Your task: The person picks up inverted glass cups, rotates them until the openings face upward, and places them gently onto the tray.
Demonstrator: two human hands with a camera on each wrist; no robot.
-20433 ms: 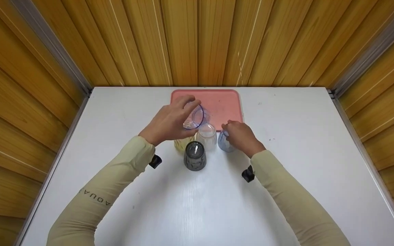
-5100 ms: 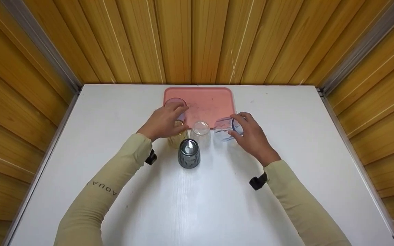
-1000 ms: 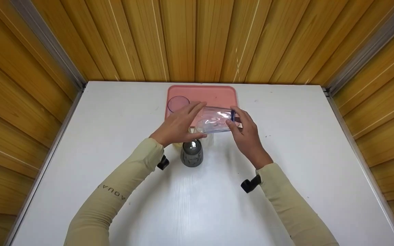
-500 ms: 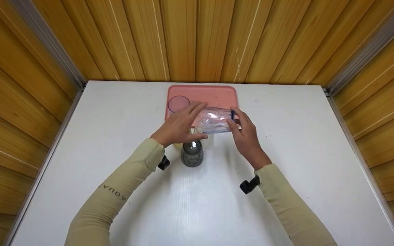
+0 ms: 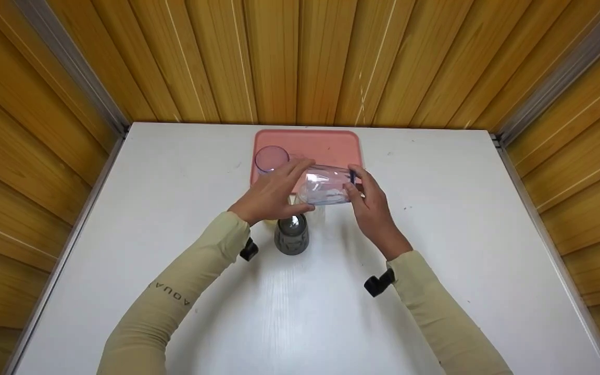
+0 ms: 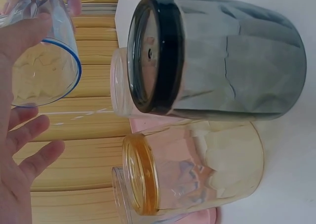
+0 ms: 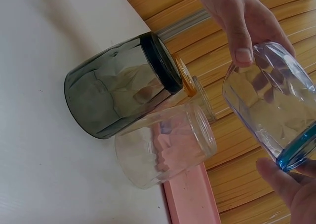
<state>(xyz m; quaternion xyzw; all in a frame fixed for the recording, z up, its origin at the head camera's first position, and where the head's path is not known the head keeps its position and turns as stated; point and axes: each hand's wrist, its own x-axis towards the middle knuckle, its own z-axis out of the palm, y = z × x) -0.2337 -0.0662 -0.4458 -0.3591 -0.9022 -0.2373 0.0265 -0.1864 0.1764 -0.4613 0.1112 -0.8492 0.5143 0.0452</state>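
At upper centre of the head view, a tray (image 5: 326,144) lies on the table (image 5: 289,317), a first tumbler (image 5: 272,158) on its left part. Mid-frame, a second tumbler (image 5: 327,186) is between left hand (image 5: 271,192) and right hand (image 5: 374,213). Lower, a third tumbler (image 5: 291,240) stands before a fourth tumbler (image 7: 148,157) and fifth tumbler (image 6: 217,165).

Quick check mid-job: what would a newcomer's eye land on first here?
Probably the blue-tinted glass, held sideways between the left hand and right hand. Next, the dark grey glass, standing upside down on the white table, nearer the person. Behind, the pink tray stands out, with a purple-rimmed glass at its left side.
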